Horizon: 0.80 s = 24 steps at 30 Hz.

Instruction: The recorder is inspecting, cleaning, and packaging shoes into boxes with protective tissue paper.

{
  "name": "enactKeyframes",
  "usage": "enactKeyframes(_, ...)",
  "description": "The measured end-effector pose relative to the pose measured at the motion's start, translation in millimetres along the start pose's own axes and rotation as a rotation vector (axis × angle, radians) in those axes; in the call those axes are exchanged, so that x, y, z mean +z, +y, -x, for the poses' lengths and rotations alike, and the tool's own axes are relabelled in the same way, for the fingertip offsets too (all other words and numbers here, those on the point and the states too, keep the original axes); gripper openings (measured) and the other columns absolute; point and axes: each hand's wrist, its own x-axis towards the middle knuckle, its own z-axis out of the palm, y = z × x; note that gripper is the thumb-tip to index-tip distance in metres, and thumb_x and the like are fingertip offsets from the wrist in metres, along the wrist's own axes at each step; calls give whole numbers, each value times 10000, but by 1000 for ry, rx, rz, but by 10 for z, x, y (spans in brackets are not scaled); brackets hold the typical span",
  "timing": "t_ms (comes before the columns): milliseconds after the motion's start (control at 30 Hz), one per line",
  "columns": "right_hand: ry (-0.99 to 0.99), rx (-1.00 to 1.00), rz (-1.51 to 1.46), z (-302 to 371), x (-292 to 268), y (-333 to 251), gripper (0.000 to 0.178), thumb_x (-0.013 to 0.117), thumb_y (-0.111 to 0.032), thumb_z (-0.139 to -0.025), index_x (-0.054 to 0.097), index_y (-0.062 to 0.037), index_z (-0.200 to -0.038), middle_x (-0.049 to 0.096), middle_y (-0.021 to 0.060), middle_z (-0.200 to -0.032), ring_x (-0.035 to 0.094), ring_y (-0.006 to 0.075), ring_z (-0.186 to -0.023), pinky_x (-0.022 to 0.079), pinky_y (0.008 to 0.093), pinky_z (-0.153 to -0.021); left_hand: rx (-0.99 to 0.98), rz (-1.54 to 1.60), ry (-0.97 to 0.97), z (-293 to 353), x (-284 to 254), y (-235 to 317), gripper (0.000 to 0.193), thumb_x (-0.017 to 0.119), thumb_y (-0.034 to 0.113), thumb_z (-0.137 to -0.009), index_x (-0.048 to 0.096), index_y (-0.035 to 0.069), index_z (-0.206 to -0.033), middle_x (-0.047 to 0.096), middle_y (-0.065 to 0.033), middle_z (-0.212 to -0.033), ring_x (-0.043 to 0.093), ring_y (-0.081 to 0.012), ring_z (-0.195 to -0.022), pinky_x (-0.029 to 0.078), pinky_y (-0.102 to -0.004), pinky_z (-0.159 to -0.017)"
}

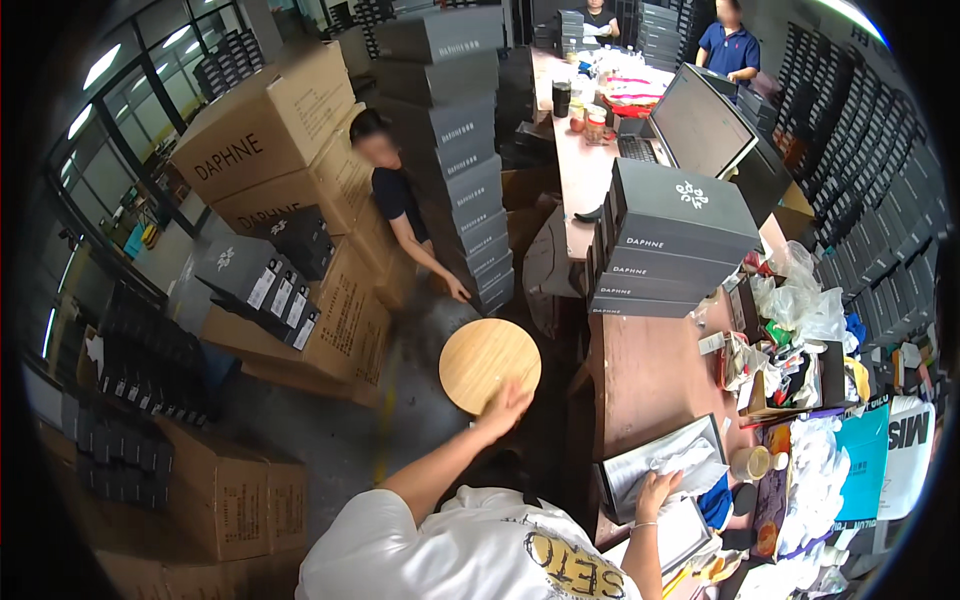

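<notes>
Hands apart: right hand (658,492) at open box (630,478), left hand (506,404) at round wooden top (485,360)

Right hand's fingers lay over crumpled white paper (692,462) in the box; pinched or just resting, couldn't tell. Left hand overlapped the wooden top's near edge, blurred, grip unclear. Box sat right under the right hand, long axis slanting away to its right; right hand much nearer, left well apart off to the left. Jar (750,463) stood just right of the right hand, blue cloth (716,500) nearer in. Beyond the right hand, stacked dark boxes (672,238) carried pale side lettering plus a pale lid emblem. Far left beyond the left hand, brown cartons (250,150) had big black capitals. Co-worker's hand (457,290) hung beyond the wooden top.
</notes>
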Motion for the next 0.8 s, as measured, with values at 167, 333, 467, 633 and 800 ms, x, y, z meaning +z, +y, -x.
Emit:
enactKeyframes(167,80,8,9,-47,48,214,617,496,-75,-809,269,220,-1301,176,400,-1428,205,489,-1350,170,425,-1143,1027,-679,416,-575,-423,2394,666,594,230,-903,268,4,-1438,245,-258,-1486,233,-398,-1383,231,-461,-1112)
enactKeyframes(333,78,2,68,-74,94,144,620,519,-84,-807,289,201,-1307,193,401,-1423,226,494,-1342,188,430,-1138,981,-1046,559,-1735,-896,3732,613,402,458,-961,303,102,-1450,241,-188,-1512,166,-384,-1409,160,-586,-1103)
enactKeyframes(467,78,22,103,-61,96,29,611,529,-90,-807,306,192,-1300,214,396,-1418,246,498,-1331,200,428,-1135,629,-1333,358,-2546,-1116,3788,663,334,572,-942,346,133,-1440,254,-142,-1520,162,-335,-1422,150,-594,-1106)
enactKeyframes(633,102,50,181,-60,124,194,590,513,-94,-816,310,215,-1276,219,391,-1419,247,483,-1337,202,416,-1139,510,-1307,308,-3154,-1096,2901,665,366,593,-916,407,135,-1398,302,-133,-1501,199,-293,-1415,93,-627,-1100)
enactKeyframes(800,51,145,269,42,38,41,589,511,-101,-818,321,235,-1262,233,393,-1416,245,476,-1342,198,411,-1145,466,-1382,289,-3016,-1301,3004,660,389,565,-918,398,113,-1398,307,-142,-1496,231,-312,-1401,117,-631,-1088)
